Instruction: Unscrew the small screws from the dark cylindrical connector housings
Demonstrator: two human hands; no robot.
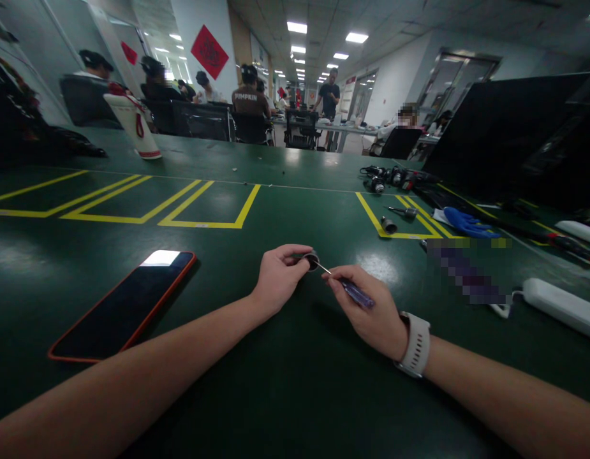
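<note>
Between thumb and fingers, my left hand (282,274) pinches a small round grey part (312,260), hollow like a cap or connector shell, with its opening turned to the right. My right hand (366,306) grips a screwdriver (356,293) with a see-through purple handle. Its thin shaft points left, and the tip reaches the opening of the round part; whether it touches inside cannot be made out. Both hands are just above the green table. A similar grey cylindrical part (388,225) and a grey part with a thin stem (404,211) lie farther off to the right.
A phone in an orange-red case (127,306) lies left of my arm. Yellow tape (203,224) marks boxes on the green tabletop (295,395). On the right are dark connectors (378,183), a blue glove (469,223) and a white power strip (562,306). A cup (134,124) stands back left.
</note>
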